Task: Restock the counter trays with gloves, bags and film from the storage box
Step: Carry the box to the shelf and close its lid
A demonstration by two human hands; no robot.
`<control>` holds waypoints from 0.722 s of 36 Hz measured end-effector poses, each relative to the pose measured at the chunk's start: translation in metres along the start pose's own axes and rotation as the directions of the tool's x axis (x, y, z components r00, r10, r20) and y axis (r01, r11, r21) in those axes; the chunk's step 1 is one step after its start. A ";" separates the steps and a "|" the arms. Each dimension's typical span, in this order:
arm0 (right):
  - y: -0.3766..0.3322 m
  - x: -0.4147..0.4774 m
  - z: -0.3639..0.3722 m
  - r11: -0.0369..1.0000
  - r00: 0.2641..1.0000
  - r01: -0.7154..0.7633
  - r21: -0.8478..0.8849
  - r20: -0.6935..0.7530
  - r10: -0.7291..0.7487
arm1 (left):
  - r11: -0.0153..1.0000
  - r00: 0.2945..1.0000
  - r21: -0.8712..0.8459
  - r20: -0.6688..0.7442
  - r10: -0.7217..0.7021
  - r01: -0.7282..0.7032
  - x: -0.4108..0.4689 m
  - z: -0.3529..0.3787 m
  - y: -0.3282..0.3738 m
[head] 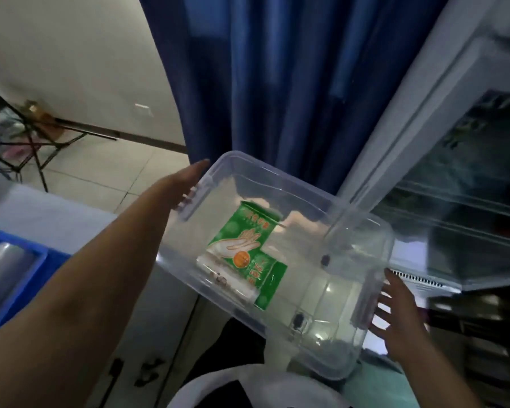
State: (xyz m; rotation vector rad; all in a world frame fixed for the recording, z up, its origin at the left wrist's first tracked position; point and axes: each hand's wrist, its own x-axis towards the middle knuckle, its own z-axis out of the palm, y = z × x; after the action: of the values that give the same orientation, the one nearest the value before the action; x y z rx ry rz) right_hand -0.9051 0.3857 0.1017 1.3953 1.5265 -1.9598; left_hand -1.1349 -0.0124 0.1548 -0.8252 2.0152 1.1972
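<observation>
1. Storage box (330,290), clear plastic with no lid on it, hangs tilted in the air between both hands, in front of a blue curtain (277,83).
2. The left hand (186,184) grips the box's far short end. Its fingers curl under the handle there and show through the plastic, and the thumb lies along the rim.
3. The right hand (395,316) is at the near short end. Its fingers are straight and spread wide, pressed flat against that end's handle rather than wrapped round it.
4. A green glove packet (242,254) printed with a drawn hand lies flat on the box floor, roughly midway between the two hands and touching neither.
5. A blue tray (42,260) sits on the tabletop (42,213) at lower left, beside the left forearm and apart from the box. It holds shiny rolls (3,269), too blurred to tell film from bags.
6. A glass-door cabinet (454,201) stands on the right, just beyond the right hand.
</observation>
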 end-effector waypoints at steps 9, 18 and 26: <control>-0.104 0.021 0.160 0.991 0.995 0.100 -0.087 0.022 -0.099 | 0.972 0.989 -0.210 -0.123 0.077 -0.102 0.066 -0.115 0.065; -0.204 0.058 0.323 0.943 0.949 0.229 -0.240 0.270 -0.161 | 0.895 0.963 -0.444 -0.224 -0.146 0.033 0.127 -0.227 0.051; -0.271 0.119 0.491 0.794 0.858 0.368 -0.484 0.505 -0.090 | 0.785 0.846 -0.602 -0.335 -0.415 0.147 0.156 -0.303 0.030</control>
State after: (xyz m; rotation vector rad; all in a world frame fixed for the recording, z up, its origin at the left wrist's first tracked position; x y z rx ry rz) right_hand -1.4042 0.1072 0.1466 0.4615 1.8786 -1.5789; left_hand -1.3147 -0.3040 0.1619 -1.7905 1.7691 1.5350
